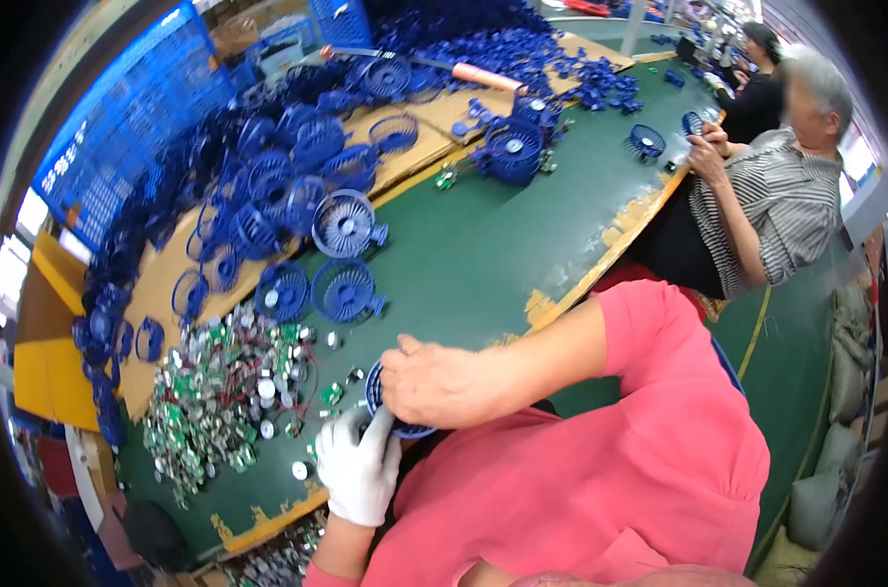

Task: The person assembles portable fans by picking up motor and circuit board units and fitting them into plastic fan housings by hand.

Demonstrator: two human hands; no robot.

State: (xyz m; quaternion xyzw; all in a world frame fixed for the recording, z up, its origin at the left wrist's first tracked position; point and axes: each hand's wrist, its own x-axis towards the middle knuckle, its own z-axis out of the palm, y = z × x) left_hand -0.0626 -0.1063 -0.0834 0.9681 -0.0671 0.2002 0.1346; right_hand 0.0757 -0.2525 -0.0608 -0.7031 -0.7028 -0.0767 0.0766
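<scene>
At the table's near edge, my left hand (356, 468), in a white glove, grips a round blue fan housing (411, 430) from its lower left side. My bare right hand (432, 383) lies over the top of that housing with its fingers curled down against it. Whatever those fingers pinch is hidden behind the hand. Just left of the housing lie a small green circuit board (332, 393) and a small motor (355, 376). Two more fan housings, one a blue ring with ribs (346, 291) and one beside it (282, 292), rest farther up the green table.
A heap of circuit boards with motors and wires (219, 391) covers the table's left part. Blue fan housings (287, 176) pile up behind it on cardboard (414, 161). Blue crates (131, 117) stand far left. At right a co-worker in a striped shirt (767, 205) handles a blue part.
</scene>
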